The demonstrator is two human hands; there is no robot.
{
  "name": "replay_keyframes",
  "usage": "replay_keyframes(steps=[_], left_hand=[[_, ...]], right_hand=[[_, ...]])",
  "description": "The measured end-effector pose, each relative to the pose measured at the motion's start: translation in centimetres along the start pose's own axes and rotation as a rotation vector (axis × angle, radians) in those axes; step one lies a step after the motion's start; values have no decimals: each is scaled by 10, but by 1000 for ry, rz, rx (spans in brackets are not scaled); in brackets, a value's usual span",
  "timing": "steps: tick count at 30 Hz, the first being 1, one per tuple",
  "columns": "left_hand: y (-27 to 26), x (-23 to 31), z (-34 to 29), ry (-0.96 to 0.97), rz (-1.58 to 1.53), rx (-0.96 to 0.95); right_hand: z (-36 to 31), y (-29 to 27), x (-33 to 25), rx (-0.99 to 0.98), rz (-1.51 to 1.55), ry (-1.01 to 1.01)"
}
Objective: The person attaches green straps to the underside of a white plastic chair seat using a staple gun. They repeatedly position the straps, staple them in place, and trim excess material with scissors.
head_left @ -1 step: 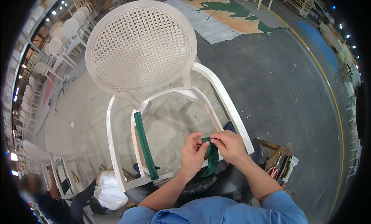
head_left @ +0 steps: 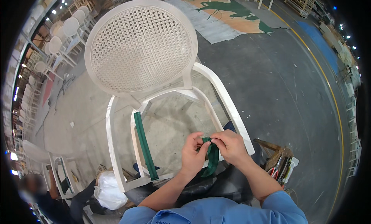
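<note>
Right in front of me stands a white chair frame (head_left: 230,104) with an open seat and a round woven cane back (head_left: 143,46). One green webbing strap (head_left: 144,146) runs along the left rail of its seat. Above the front right part of the frame, my left hand (head_left: 193,152) pinches the folded end of another green strap (head_left: 212,162). My right hand (head_left: 230,146) pinches the same end from the other side, fingertips close to the left ones. The rest of this strap hangs in a loop below my hands.
At the right, hand tools with red handles (head_left: 273,173) sit in a holder beside a wooden piece. A white bag (head_left: 111,190) lies at lower left, near another person (head_left: 58,197) beside a chair. Rows of white chairs (head_left: 71,28) line the far left. Stained sheets (head_left: 216,19) cover floor ahead.
</note>
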State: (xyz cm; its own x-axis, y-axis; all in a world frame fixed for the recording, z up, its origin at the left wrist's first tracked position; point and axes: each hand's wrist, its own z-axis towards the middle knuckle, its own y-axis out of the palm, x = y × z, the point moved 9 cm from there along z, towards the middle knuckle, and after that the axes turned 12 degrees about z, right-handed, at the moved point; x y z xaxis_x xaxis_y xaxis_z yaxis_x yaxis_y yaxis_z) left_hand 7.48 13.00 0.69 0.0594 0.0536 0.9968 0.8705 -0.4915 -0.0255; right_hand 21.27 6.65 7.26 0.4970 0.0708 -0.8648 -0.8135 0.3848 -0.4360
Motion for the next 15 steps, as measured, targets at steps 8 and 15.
replay_keyframes(steps=[8, 15], left_hand=[[-2, 17, 53, 299, 497, 46], [-3, -59, 159, 5, 502, 38]], right_hand=[[45, -45, -5, 100, -117, -164], [113, -121, 191, 402, 249, 343]])
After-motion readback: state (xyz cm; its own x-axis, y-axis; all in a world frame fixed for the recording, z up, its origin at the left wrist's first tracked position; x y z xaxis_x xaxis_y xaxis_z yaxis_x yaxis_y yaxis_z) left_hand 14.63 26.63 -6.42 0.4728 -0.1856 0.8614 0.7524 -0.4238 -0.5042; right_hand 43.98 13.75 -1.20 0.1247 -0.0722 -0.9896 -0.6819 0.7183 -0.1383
